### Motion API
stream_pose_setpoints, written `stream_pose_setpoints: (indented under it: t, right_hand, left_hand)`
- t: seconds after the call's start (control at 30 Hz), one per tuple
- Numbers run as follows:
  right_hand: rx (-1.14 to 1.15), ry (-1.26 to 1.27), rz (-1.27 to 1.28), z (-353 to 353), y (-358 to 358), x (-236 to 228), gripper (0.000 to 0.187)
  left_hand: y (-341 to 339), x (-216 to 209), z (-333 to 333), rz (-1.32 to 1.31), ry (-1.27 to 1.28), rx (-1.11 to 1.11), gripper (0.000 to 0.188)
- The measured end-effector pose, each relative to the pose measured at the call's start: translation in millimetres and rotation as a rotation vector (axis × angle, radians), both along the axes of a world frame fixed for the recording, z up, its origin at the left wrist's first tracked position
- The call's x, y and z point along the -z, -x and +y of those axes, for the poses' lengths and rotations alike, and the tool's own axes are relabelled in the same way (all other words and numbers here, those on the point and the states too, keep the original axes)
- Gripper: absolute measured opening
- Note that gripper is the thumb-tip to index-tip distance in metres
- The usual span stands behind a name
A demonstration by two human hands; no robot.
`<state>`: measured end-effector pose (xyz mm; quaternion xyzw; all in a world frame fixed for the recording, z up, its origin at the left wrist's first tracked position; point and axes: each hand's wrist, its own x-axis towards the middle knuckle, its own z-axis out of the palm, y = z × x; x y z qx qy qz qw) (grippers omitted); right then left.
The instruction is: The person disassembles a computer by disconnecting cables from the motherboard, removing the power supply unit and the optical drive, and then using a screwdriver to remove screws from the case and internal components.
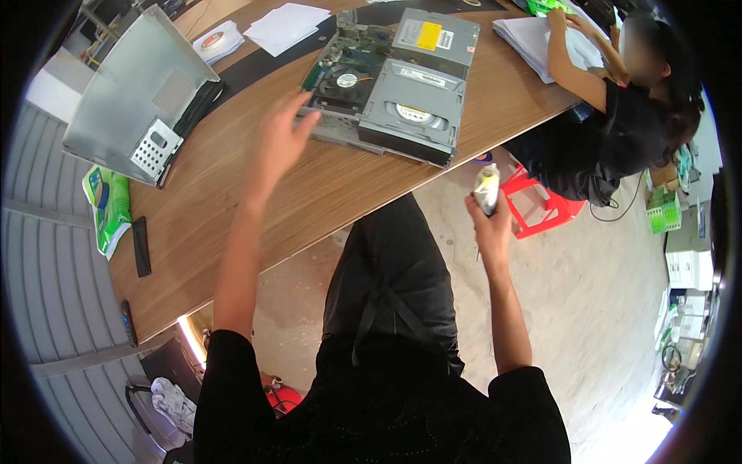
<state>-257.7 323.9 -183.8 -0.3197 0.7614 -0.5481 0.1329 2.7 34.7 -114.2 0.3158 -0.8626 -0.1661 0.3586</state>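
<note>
Wood-grained table [340,185], boxy metal chassis [386,91]

a wooden table [340,182] carries an opened computer [390,89] and papers [286,27].

Bright, soft light fills the room. Glare bleaches the floor [572,340] toward the lower right, and a bright strip [192,342] glows beneath the bench [325,182]. The left fingers [291,105] look slightly blurred. Wall [54,185] seams bow near the black, rounded rim.
</note>
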Motion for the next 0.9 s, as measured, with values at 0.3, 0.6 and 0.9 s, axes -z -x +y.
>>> stream_pose_setpoints:
  t: [0.3, 0.6, 0.9]
  right_hand:
    - [-0.019, 0.010, -0.080, -14.5, -30.9, 3.3, 0.030]
    - [-0.132, -0.088, 0.125, 16.8, -32.6, 20.6, 0.035]
    - [-0.068, -0.157, 0.048, 17.3, -37.1, 18.2, 0.036]
  left_hand:
    - [5.7, 20.1, -23.5, -0.154, 0.331, -0.067, 0.029]
    - [7.1, 20.8, -30.3, -0.142, 0.313, -0.048, 0.025]
    - [9.5, 7.8, -21.3, -0.141, 0.130, -0.066, 0.027]
